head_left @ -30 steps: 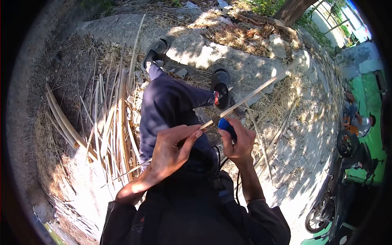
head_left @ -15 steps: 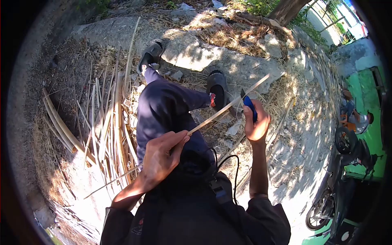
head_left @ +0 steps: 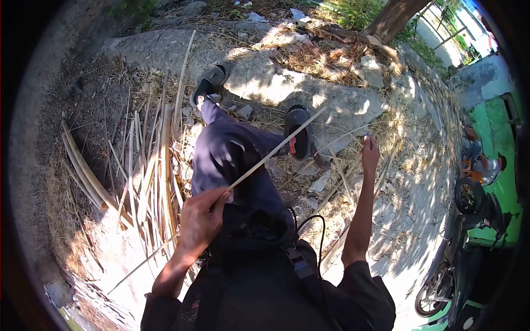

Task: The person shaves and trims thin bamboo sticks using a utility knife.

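Observation:
My left hand point(head_left: 202, 220) is closed around a long, thin pale strip point(head_left: 264, 160), which slants up and right across my thigh to near my right shoe. The strip's other end sticks out behind the hand, down and left. Farther out to the right, my right hand point(head_left: 370, 153) is closed on the blue-handled knife point(head_left: 367, 134); only a small bit of blue shows above the fingers. A thin curved fibre point(head_left: 345, 134) lies between the strip and the knife. The knife's blade cannot be made out.
Long split strips point(head_left: 164, 165) lie on the ground at my left, beside two thicker curved pieces point(head_left: 83, 163). My shoes point(head_left: 298, 132) rest near a stone ledge. A tree trunk point(head_left: 393, 21) stands at the top. At far right are motorcycles point(head_left: 441, 287) and a seated person point(head_left: 488, 168).
My right hand with the knife has moved up and right, away from the strip. My left hand has drawn the strip down and left, and its far end now lies nearer my right shoe.

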Tool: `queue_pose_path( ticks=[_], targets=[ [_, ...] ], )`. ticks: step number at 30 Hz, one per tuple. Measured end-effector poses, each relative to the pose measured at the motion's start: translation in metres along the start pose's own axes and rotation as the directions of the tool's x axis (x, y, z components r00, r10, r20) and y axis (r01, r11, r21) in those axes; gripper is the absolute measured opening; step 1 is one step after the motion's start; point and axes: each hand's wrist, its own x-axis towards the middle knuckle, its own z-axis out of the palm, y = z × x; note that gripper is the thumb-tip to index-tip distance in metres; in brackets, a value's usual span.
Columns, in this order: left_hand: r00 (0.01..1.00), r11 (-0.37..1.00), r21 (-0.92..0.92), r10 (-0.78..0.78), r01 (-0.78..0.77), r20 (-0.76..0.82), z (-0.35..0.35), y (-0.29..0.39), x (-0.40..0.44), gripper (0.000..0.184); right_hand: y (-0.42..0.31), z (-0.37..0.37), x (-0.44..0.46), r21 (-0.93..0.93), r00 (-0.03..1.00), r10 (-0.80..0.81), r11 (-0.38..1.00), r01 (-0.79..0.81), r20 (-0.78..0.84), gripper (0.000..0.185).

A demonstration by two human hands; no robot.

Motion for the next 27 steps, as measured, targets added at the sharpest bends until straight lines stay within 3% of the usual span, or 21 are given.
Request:
queue_pose_path(
  ticks=[1,2,3,4,6,7,8,10,12,13,15,16,17,21,23,24,26,27],
  targets=[
    [1.0,0.999,0.041,-0.025,0.026,-0.018,-0.007,-0.012,0.001,0.015,0.002,0.006,-0.005,0.007,1.0,-0.01,1.0,0.01,0.01,0.044],
    [0.999,0.998,0.043,-0.036,0.037,-0.024,-0.01,-0.016,0.003,0.015,0.007,0.005,-0.018,0.033,0.957,0.211,0.975,-0.222,0.197,0.045],
    [0.991,0.991,0.033,-0.131,0.13,0.022,-0.013,-0.02,0.008,0.016,0.011,0.005,-0.029,0.009,0.832,0.408,0.896,-0.444,0.376,0.047],
    [0.971,0.974,0.029,-0.226,0.225,0.072,-0.016,-0.023,0.01,0.016,0.002,0.007,-0.04,0.002,0.826,0.41,0.895,-0.445,0.387,0.047],
    [0.986,0.987,0.018,-0.163,0.163,0.038,-0.007,-0.04,0.012,0.019,-0.012,0.015,-0.056,0.179,0.746,0.467,0.779,-0.601,0.475,0.046],
    [0.967,0.973,-0.045,-0.217,0.225,0.136,-0.005,-0.038,0.018,0.019,-0.016,0.019,-0.061,0.34,0.733,0.45,0.678,-0.652,0.51,0.04],
    [0.938,0.953,-0.101,-0.257,0.286,0.235,-0.002,-0.036,0.023,0.02,-0.021,0.023,-0.065,0.338,0.729,0.449,0.675,-0.656,0.516,0.04],
    [0.942,0.945,-0.178,-0.226,0.274,0.248,0.002,-0.029,0.031,0.022,-0.069,0.027,-0.081,0.708,0.819,0.397,0.426,-0.564,0.414,0.039],
    [0.892,0.899,-0.294,-0.189,0.325,0.41,0.007,-0.025,0.037,0.028,-0.124,0.025,-0.093,0.725,0.854,0.397,0.469,-0.504,0.337,0.034],
    [0.89,0.9,-0.291,-0.187,0.325,0.416,0.009,-0.023,0.038,0.028,-0.154,0.021,-0.099,0.719,0.906,0.277,0.551,-0.423,0.32,0.032],
    [0.844,0.802,-0.473,-0.07,0.365,0.531,0.011,-0.018,0.04,0.029,-0.206,0.011,-0.115,0.735,0.957,-0.025,0.646,-0.204,0.288,0.03],
    [0.841,0.803,-0.471,-0.068,0.365,0.537,0.014,-0.013,0.041,0.029,-0.228,0.007,-0.123,0.756,0.943,-0.202,0.65,-0.073,0.265,0.029],
    [0.841,0.792,-0.491,-0.052,0.363,0.539,0.016,-0.009,0.042,0.029,-0.251,0.002,-0.13,0.781,0.923,-0.278,0.624,-0.036,0.264,0.029],
    [0.836,0.756,-0.531,-0.04,0.384,0.547,0.018,0.008,0.042,0.028,-0.293,-0.018,-0.155,0.759,0.867,-0.318,0.643,-0.101,0.384,0.028],
    [0.825,0.759,-0.517,-0.046,0.396,0.564,0.015,0.013,0.043,0.029,-0.295,-0.02,-0.161,0.707,0.739,-0.41,0.696,-0.127,0.535,0.023],
    [0.814,0.761,-0.506,-0.047,0.405,0.58,0.014,0.016,0.042,0.03,-0.3,-0.023,-0.164,0.708,0.739,-0.409,0.694,-0.13,0.536,0.023],
    [0.828,0.767,-0.518,-0.031,0.379,0.56,0.014,0.02,0.041,0.03,-0.31,-0.028,-0.172,0.536,0.708,-0.517,0.813,0.229,0.481,0.019],
    [0.842,0.771,-0.532,-0.011,0.35,0.539,0.014,0.022,0.041,0.03,-0.31,-0.026,-0.179,0.493,0.737,-0.503,0.829,0.264,0.451,0.02]
  ],
)
